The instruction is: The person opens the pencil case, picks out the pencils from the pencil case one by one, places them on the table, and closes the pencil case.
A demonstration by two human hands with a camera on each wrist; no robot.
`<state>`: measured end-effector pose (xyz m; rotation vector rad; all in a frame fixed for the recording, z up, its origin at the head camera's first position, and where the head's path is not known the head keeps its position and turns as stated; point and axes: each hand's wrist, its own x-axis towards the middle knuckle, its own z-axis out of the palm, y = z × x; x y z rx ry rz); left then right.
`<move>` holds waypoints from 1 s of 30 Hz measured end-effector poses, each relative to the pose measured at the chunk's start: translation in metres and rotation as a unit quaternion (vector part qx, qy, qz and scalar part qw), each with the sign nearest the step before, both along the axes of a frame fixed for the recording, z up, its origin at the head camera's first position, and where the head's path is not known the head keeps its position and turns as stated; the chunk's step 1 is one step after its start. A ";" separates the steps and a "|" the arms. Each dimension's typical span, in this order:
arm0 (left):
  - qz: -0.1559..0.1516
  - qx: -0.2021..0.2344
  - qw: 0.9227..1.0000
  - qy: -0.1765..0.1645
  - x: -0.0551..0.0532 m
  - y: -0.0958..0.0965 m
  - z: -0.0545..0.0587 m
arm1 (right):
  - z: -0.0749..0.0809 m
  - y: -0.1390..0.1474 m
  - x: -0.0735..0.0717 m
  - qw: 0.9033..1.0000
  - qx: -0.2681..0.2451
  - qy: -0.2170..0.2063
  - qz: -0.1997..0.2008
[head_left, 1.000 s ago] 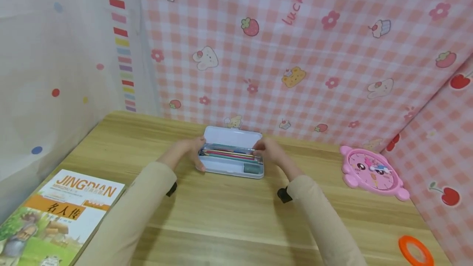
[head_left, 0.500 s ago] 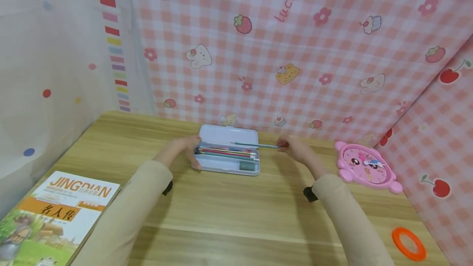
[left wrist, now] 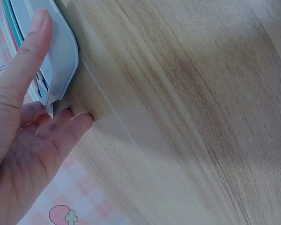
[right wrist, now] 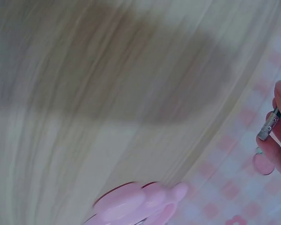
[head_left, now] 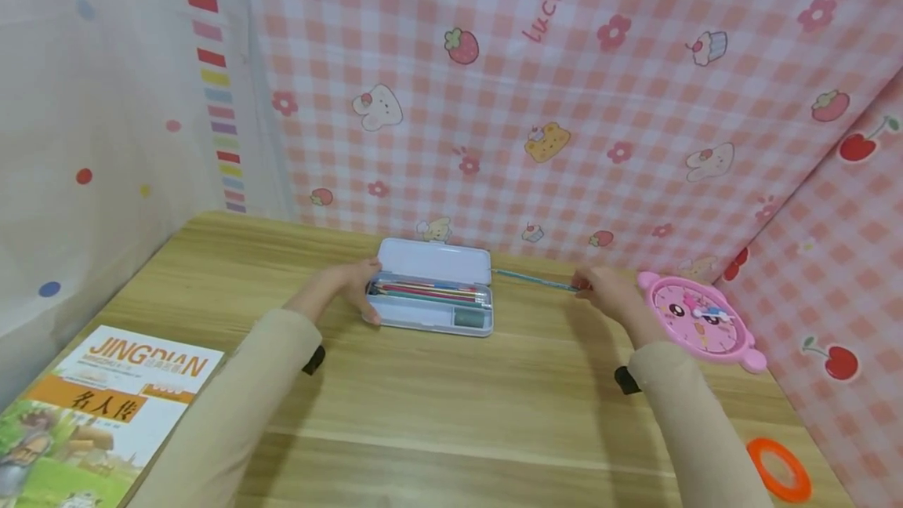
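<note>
A white pencil case (head_left: 412, 314) stands with its lid (head_left: 433, 261) raised on the wooden table. Several colored pencils (head_left: 426, 293) lie in its tray, with a dark green eraser-like block (head_left: 469, 318) in the front right compartment. My left hand (head_left: 343, 287) grips the case's left end, thumb at the front and fingers at the back corner, as the left wrist view shows too. To the right of the case, my right hand (head_left: 612, 292) pinches a teal pencil (head_left: 534, 280) near its metal-banded end (right wrist: 268, 127). The pencil's other end points at the case.
A pink toy clock (head_left: 701, 324) lies right of my right hand, close to the checked right wall. An orange ring (head_left: 803, 478) is at the front right. On the left lies a book (head_left: 134, 382). A checked cloth wall (head_left: 494, 116) stands behind the table.
My right hand has lifted the teal pencil out of the case and carried it rightward toward the clock. My left hand has stayed on the case's left end.
</note>
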<state>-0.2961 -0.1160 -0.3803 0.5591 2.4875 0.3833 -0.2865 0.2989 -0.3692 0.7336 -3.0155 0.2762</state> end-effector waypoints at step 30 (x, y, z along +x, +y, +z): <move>0.001 0.001 1.000 -0.003 0.005 0.002 -0.001 | -0.106 0.073 -0.066 0.999 -0.012 0.027 0.045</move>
